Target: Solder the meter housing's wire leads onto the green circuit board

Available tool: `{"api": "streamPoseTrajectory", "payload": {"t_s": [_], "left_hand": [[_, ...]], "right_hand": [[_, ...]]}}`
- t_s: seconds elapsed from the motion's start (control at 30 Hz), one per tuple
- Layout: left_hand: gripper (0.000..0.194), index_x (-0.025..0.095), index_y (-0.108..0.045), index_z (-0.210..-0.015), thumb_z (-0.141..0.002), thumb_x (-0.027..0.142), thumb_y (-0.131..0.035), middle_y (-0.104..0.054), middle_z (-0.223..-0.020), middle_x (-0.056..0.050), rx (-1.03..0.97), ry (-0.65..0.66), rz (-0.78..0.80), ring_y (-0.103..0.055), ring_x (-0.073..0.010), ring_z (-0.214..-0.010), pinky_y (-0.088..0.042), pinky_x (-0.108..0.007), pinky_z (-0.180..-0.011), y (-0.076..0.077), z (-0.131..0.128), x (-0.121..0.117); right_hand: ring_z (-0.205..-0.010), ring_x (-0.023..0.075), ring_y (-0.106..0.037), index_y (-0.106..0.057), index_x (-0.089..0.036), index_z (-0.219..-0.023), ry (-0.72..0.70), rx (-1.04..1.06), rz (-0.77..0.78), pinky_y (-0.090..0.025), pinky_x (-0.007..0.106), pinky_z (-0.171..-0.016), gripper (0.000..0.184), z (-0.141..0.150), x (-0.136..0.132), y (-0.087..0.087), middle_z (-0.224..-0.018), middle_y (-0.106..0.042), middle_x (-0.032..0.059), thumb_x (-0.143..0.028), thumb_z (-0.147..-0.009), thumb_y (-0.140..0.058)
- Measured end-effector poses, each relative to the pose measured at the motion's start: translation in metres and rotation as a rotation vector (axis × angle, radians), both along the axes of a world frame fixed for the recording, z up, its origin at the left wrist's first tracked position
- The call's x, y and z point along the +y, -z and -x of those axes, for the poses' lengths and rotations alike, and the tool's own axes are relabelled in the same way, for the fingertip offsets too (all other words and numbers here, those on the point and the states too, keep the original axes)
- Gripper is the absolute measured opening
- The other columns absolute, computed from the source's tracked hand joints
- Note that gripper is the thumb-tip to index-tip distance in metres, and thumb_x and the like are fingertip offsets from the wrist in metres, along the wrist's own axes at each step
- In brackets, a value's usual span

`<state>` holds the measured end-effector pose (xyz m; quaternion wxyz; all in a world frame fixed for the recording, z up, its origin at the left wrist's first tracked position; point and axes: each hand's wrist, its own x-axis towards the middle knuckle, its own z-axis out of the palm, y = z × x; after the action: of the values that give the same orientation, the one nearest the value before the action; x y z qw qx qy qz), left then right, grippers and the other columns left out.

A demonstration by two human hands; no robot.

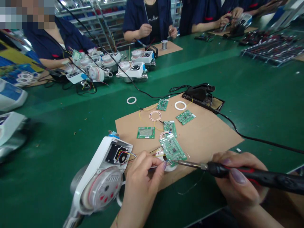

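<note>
Right now the right hand (pixel 237 180) grips a soldering iron (pixel 249 174), fingers wrapped around its black handle, metal tip touching the lower edge of a green circuit board (pixel 173 148). Left hand (pixel 142 180) pinches thin wire at that same board edge, fingers closed narrow on it; exactly what the wire is, cannot tell. Board lies tilted on a cardboard sheet (pixel 209 133) on the green table (pixel 249 85), wired by coloured leads to a white water meter (pixel 102 177) just left of the left hand. Other small boards (pixel 185 117), an LCD board (pixel 145 132) and white rings (pixel 180 105) lie farther up the cardboard. Black iron stand (pixel 201 95) at the cardboard's far edge. Other people work across the table with more meters (pixel 133 70).
</note>
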<state>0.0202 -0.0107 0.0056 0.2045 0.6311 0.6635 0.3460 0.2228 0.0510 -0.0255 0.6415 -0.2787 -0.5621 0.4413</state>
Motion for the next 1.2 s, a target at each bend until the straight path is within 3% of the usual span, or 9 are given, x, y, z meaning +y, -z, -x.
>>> {"api": "streamPoseTrajectory", "payload": {"t_s": [0.8,1.2], "left_hand": [[0.018,0.018,-0.057,-0.071,-0.089,0.019,-0.052,-0.055,-0.072,0.000,0.014,-0.040,-0.011,-0.051,-0.0143,-0.069,-0.037,-0.026,-0.064,0.0011,-0.0037,-0.0001],[0.018,0.018,-0.056,-0.071,-0.089,0.018,-0.053,-0.054,-0.072,0.000,0.012,-0.050,-0.021,-0.050,-0.0136,-0.069,-0.036,-0.025,-0.063,0.0002,-0.0047,-0.0004]], "right_hand": [[-0.054,0.0139,-0.053,-0.064,-0.016,-0.088,-0.091,0.001,-0.028,-0.041,0.030,-0.046,0.009,-0.0019,-0.0003,0.0069,-0.065,-0.057,0.0017,-0.020,-0.082,-0.058],[-0.054,0.0148,-0.053,-0.064,-0.018,-0.087,-0.055,-0.016,-0.013,-0.042,0.030,-0.046,0.008,-0.0038,-0.0010,0.0086,-0.066,-0.056,0.0018,-0.021,-0.081,-0.060]]}}
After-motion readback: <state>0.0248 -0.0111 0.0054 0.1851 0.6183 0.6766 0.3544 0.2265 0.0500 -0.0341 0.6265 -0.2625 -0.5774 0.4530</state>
